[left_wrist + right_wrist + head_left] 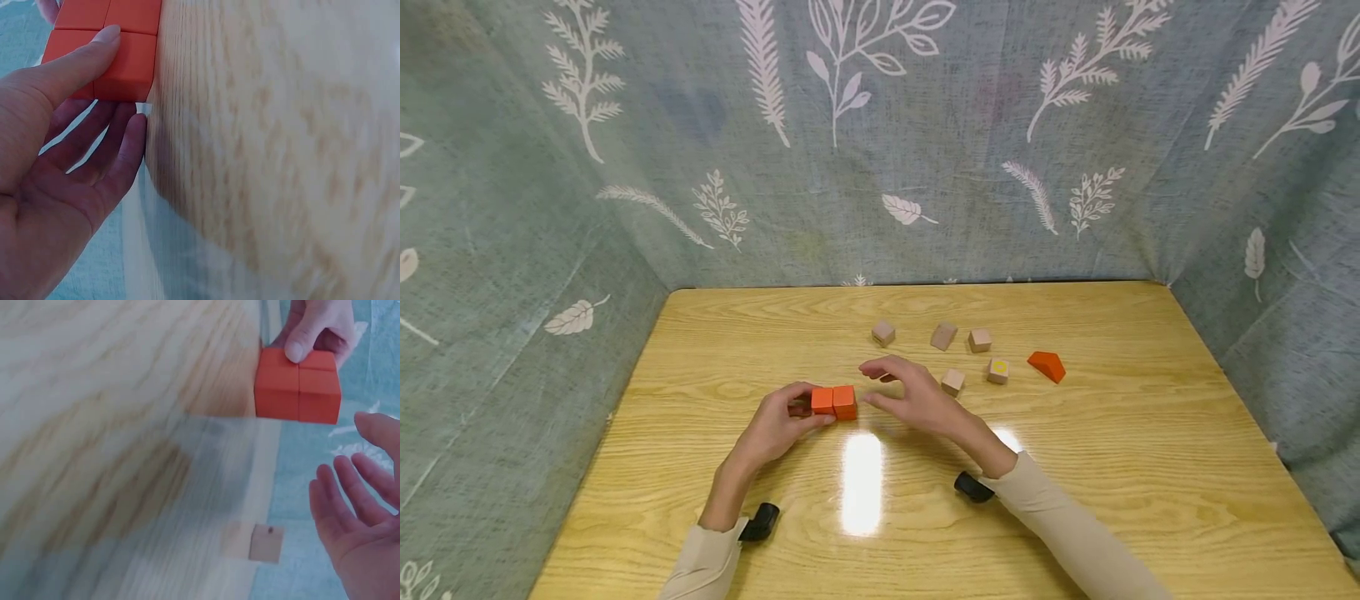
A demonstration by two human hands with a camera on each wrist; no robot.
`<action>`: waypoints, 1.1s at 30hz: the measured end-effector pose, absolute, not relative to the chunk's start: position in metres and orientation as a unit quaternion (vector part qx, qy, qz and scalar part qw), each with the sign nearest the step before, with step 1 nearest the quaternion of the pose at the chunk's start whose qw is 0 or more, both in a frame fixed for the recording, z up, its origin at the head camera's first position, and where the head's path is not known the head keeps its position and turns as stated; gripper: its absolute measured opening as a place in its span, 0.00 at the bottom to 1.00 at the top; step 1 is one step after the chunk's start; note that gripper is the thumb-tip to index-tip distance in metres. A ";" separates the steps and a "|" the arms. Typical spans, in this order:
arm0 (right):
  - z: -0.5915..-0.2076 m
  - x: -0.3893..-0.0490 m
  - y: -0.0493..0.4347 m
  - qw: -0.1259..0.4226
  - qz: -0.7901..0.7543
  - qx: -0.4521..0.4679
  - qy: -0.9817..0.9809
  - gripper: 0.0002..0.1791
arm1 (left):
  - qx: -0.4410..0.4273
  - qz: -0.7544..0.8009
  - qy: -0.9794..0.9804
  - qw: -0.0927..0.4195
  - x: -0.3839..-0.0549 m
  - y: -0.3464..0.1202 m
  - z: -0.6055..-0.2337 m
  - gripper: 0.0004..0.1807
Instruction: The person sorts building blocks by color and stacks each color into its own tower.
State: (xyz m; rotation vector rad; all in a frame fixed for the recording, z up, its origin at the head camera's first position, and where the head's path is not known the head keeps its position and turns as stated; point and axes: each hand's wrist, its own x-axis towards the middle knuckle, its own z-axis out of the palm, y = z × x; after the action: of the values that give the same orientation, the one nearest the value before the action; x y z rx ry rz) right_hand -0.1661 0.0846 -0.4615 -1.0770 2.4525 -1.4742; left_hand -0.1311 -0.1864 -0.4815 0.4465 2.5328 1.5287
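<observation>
Several orange-red cubes [833, 402] stand pressed together in a small block, two wide and two high, on the left-centre of the table. My left hand [778, 423] grips this block from its left side. In the left wrist view, the thumb [94, 53] lies across the front of the cubes [128, 69] while the other fingers reach behind. Just right of the block, my right hand [917, 402] is held with its fingers apart and nothing in them. The right wrist view shows a gap between its fingers and the cubes [299, 394].
Beyond my right hand lie several plain wooden pieces, among them a cube [883, 333], a flat piece [943, 336] and a cube with a yellow ring [997, 371]. An orange-red angled block [1048, 365] rests farther right. A patterned curtain [880, 167] encloses the table [1150, 467].
</observation>
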 end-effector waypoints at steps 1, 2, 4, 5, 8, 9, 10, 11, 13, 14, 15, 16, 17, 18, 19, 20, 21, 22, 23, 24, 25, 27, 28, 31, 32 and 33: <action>-0.461 -0.166 0.087 0.036 -0.483 -0.351 0.801 0.21 | 0.148 0.510 0.844 0.075 -0.131 -0.186 -0.481 0.19; -0.460 -0.166 0.089 0.032 -0.486 -0.349 0.800 0.21 | 0.146 0.511 0.844 0.075 -0.131 -0.186 -0.481 0.19; -0.459 -0.166 0.094 0.020 -0.490 -0.346 0.800 0.20 | 0.145 0.511 0.844 0.075 -0.131 -0.186 -0.481 0.19; -0.459 -0.167 0.096 0.014 -0.493 -0.345 0.799 0.19 | 0.145 0.510 0.844 0.074 -0.131 -0.187 -0.481 0.19; -0.458 -0.167 0.103 -0.003 -0.495 -0.341 0.799 0.18 | 0.146 0.509 0.845 0.069 -0.131 -0.188 -0.482 0.19; -0.457 -0.167 0.106 -0.009 -0.494 -0.338 0.801 0.18 | 0.147 0.508 0.846 0.068 -0.131 -0.188 -0.483 0.19; -0.457 -0.167 0.109 -0.014 -0.495 -0.336 0.801 0.18 | 0.148 0.508 0.846 0.067 -0.131 -0.188 -0.483 0.20; -0.457 -0.167 0.111 -0.020 -0.494 -0.332 0.803 0.18 | 0.150 0.507 0.846 0.066 -0.131 -0.188 -0.483 0.19; -0.457 -0.167 0.117 -0.029 -0.491 -0.325 0.808 0.18 | 0.150 0.508 0.846 0.068 -0.131 -0.188 -0.483 0.20; -0.457 -0.167 0.120 -0.034 -0.490 -0.321 0.810 0.18 | 0.151 0.507 0.846 0.068 -0.131 -0.188 -0.483 0.19; -0.457 -0.167 0.123 -0.039 -0.488 -0.318 0.812 0.18 | 0.151 0.507 0.846 0.068 -0.131 -0.188 -0.483 0.19; -0.457 -0.167 0.126 -0.043 -0.486 -0.316 0.814 0.18 | 0.151 0.507 0.846 0.069 -0.131 -0.187 -0.482 0.19; -0.457 -0.166 0.129 -0.046 -0.485 -0.312 0.815 0.18 | 0.150 0.508 0.846 0.069 -0.131 -0.187 -0.482 0.19; -0.457 -0.166 0.132 -0.050 -0.485 -0.311 0.816 0.18 | 0.150 0.508 0.846 0.068 -0.131 -0.187 -0.482 0.19; -0.457 -0.165 0.135 -0.054 -0.486 -0.309 0.816 0.18 | 0.149 0.508 0.846 0.068 -0.131 -0.187 -0.482 0.19; -0.457 -0.165 0.138 -0.056 -0.487 -0.306 0.816 0.18 | 0.149 0.508 0.846 0.068 -0.131 -0.187 -0.482 0.19; -0.457 -0.164 0.140 -0.056 -0.490 -0.302 0.816 0.17 | 0.149 0.508 0.846 0.068 -0.131 -0.187 -0.482 0.19; -0.457 -0.164 0.143 -0.056 -0.493 -0.298 0.816 0.17 | 0.148 0.508 0.845 0.069 -0.131 -0.187 -0.482 0.19; -0.457 -0.163 0.146 -0.056 -0.496 -0.294 0.815 0.17 | 0.148 0.509 0.845 0.069 -0.131 -0.187 -0.482 0.19; -0.457 -0.163 0.149 -0.056 -0.499 -0.291 0.814 0.17 | 0.147 0.508 0.846 0.069 -0.131 -0.187 -0.482 0.19; -0.458 -0.163 0.151 -0.055 -0.502 -0.287 0.814 0.17 | 0.146 0.508 0.846 0.070 -0.131 -0.187 -0.482 0.19; -0.459 -0.162 0.157 -0.056 -0.504 -0.282 0.814 0.17 | 0.144 0.508 0.846 0.071 -0.131 -0.187 -0.482 0.19; -0.459 -0.162 0.160 -0.058 -0.504 -0.280 0.815 0.16 | 0.143 0.507 0.847 0.072 -0.131 -0.187 -0.482 0.19; -0.461 -0.160 0.168 -0.065 -0.499 -0.274 0.820 0.17 | 0.139 0.508 0.847 0.076 -0.131 -0.187 -0.482 0.19; -0.461 -0.159 0.170 -0.067 -0.495 -0.271 0.823 0.17 | 0.139 0.508 0.847 0.077 -0.131 -0.187 -0.482 0.19; -0.462 -0.158 0.172 -0.070 -0.490 -0.268 0.826 0.18 | 0.138 0.509 0.846 0.078 -0.131 -0.187 -0.482 0.19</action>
State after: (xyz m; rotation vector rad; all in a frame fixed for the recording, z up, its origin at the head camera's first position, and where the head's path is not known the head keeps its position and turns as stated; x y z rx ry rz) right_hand -0.1583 0.1724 -0.4615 -0.8813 2.7180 -1.6128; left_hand -0.1305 -0.1872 -0.4816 0.4127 2.5348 1.5239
